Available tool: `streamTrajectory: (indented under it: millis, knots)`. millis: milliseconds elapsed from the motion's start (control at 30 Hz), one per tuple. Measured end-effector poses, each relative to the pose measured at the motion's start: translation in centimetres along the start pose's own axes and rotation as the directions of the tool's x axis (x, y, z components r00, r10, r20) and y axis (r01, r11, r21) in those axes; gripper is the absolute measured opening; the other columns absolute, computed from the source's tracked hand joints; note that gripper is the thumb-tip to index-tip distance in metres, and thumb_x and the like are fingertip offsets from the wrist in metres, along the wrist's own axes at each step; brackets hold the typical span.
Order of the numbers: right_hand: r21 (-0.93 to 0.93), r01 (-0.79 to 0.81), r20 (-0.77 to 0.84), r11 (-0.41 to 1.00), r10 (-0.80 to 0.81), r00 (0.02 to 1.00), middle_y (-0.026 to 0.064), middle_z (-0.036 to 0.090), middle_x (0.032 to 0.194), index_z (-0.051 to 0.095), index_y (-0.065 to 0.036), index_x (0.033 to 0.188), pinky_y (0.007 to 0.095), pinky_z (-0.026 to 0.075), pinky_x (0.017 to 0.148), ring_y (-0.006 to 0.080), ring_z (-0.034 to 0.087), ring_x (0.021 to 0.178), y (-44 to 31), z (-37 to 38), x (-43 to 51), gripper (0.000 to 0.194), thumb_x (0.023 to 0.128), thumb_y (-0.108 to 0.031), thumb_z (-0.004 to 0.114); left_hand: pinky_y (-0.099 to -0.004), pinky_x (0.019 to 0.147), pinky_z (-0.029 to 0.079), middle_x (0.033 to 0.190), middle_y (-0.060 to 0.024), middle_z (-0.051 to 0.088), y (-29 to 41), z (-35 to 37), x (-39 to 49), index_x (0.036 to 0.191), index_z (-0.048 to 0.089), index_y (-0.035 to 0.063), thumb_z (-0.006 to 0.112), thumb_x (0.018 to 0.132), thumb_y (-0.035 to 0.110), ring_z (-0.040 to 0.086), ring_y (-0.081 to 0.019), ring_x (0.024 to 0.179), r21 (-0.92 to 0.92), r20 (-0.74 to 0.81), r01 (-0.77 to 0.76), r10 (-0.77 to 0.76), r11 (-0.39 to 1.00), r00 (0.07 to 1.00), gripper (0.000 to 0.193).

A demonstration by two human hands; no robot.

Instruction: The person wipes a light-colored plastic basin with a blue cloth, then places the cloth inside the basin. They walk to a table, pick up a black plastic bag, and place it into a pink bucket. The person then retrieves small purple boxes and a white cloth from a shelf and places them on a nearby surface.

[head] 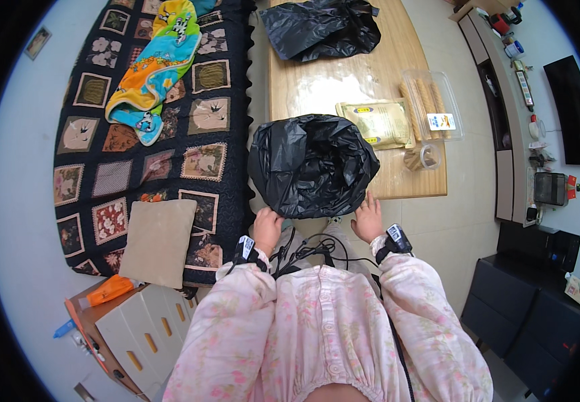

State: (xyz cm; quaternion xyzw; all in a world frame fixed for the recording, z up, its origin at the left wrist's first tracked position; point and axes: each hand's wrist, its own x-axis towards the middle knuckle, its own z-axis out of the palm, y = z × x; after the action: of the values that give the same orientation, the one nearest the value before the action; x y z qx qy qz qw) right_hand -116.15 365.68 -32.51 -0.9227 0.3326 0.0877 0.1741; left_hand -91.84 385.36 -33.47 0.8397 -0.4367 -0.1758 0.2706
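Note:
A black plastic bag point(290, 171) is spread into a round shape before me, its mouth facing up and its film crumpled inside. Whether a bin stands under it is hidden. At its near left edge, my left hand point(267, 228) has its fingers curled against the film. My right hand point(368, 220) is at the near right side, fingers apart and the tips by the bag's outer wall. Each wrist wears a strapped device with a printed code. Another crumpled black plastic bag point(325, 30) lies at the far end of the wooden table point(300, 85).
On the table are a gold packet point(378, 123), a clear plastic box point(450, 95) of long rolled snacks and a clear round tub point(429, 157). A quilt-covered sofa point(114, 176) runs along the left, with a beige cushion point(158, 243) and a colourful blanket point(154, 75). Black cables point(315, 248) hang before my lap.

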Motion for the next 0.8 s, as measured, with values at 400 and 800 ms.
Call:
streamTrajectory:
  millis: [400,800]
  knots:
    - [0.477,0.32,-0.441,0.819,-0.092,0.893,0.0187,0.055,0.117,0.058,-0.002,0.108,0.039,0.043,0.094,0.0343,0.052,0.111,-4.8,-5.8,10.1,0.036,0.074,0.009,0.05,-0.0411,0.095,0.039,0.118,-0.022,0.05,0.7,-4.5,4.9,0.113,0.053,-0.0009,0.06,0.076,0.008,0.047,-0.0357,0.112,-0.146,-0.29,0.306,-0.336,0.941,0.896,0.039]
    - [0.053,0.032,-0.13,0.998,-0.025,0.991,0.0234,0.008,0.152,0.062,-0.011,0.118,0.0658,0.016,0.104,0.0462,0.017,0.135,-10.3,2.3,18.1,0.063,0.065,-0.045,0.071,-0.0425,0.101,0.036,0.133,-0.0282,0.04,2.8,-1.2,13.4,0.142,0.024,-0.001,0.055,0.088,0.017,0.042,-0.044,0.12,-0.137,-0.135,0.141,-0.16,0.98,0.978,0.065]
